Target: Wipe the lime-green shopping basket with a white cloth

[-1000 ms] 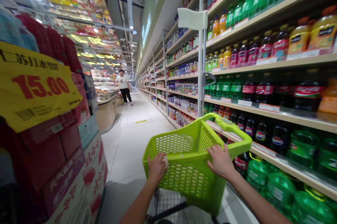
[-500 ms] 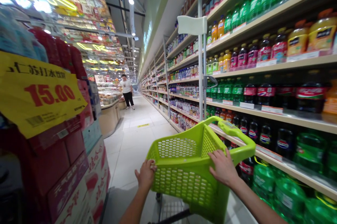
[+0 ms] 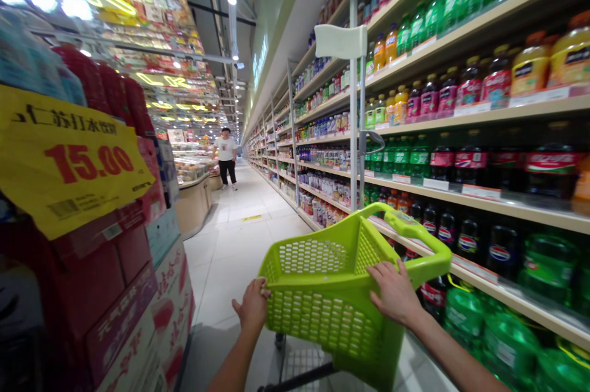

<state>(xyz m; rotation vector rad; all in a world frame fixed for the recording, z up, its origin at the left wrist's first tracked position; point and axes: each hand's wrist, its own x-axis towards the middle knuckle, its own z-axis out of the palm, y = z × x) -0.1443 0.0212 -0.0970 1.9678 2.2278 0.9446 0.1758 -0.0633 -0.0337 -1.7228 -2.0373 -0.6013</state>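
A lime-green plastic shopping basket (image 3: 322, 306) rides tilted on a cart frame (image 3: 299, 373) in front of me. My left hand (image 3: 251, 306) grips the basket's near-left rim corner, fingers curled over the edge. My right hand (image 3: 391, 294) lies on the near-right rim, just below the basket's thick green handle (image 3: 415, 238), fingers bent over the edge. The inside of the basket shows nothing in it.
Drink shelves (image 3: 461, 195) full of bottles run along the right. Stacked red cartons (image 3: 115, 294) with a yellow 15.00 price sign (image 3: 69, 158) stand close on the left. The tiled aisle (image 3: 239, 226) runs ahead, where a person in a white shirt (image 3: 227, 155) stands by a counter (image 3: 191, 198).
My left hand has slid from the basket's front wall to its left rim corner. The basket and view have shifted slightly forward along the aisle; my right hand keeps its hold.
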